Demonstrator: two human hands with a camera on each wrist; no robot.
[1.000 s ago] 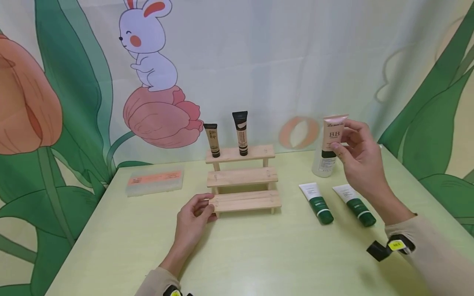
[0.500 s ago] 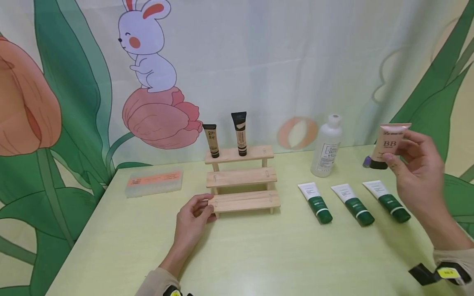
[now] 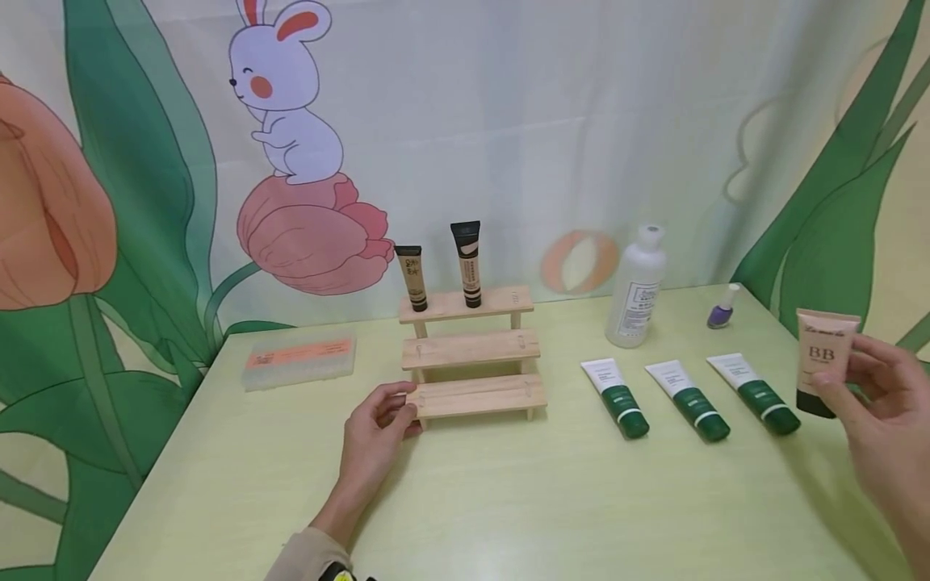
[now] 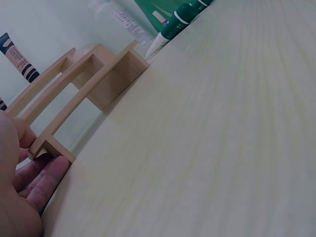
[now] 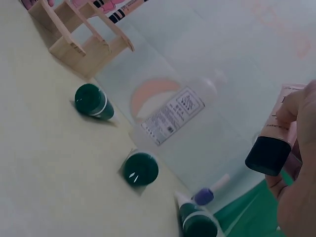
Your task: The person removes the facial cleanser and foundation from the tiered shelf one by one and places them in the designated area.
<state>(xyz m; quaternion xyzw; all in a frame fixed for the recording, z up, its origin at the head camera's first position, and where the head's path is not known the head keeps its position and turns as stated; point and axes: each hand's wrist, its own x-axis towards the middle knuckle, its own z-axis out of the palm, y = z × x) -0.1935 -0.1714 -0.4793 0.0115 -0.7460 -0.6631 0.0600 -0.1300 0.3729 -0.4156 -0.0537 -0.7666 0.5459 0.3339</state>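
Observation:
My right hand [image 3: 890,420] pinches a pink BB cream tube [image 3: 823,359] with a black cap, cap end down, at the far right in the head view. In the right wrist view the same tube's black cap [image 5: 268,155] points toward the camera. My left hand [image 3: 378,428] grips the left end of the lowest step of a three-tier wooden rack [image 3: 475,395]; in the left wrist view the thumb lies above the step and the fingers [image 4: 47,182] below. On the top tier stand a small gold tube [image 3: 412,278] and a taller beige tube [image 3: 470,266], both with black ends.
Three white-and-green tubes [image 3: 686,401] lie in a row right of the rack. Behind them stands a white bottle [image 3: 636,290], with a purple nail polish bottle [image 3: 721,309] farther right. A flat translucent case [image 3: 299,362] lies at the back left, before a printed curtain [image 3: 465,121].
My right hand has carried the BB cream tube rightward and down, from in front of the white bottle to the table's right side. The left hand stays on the rack.

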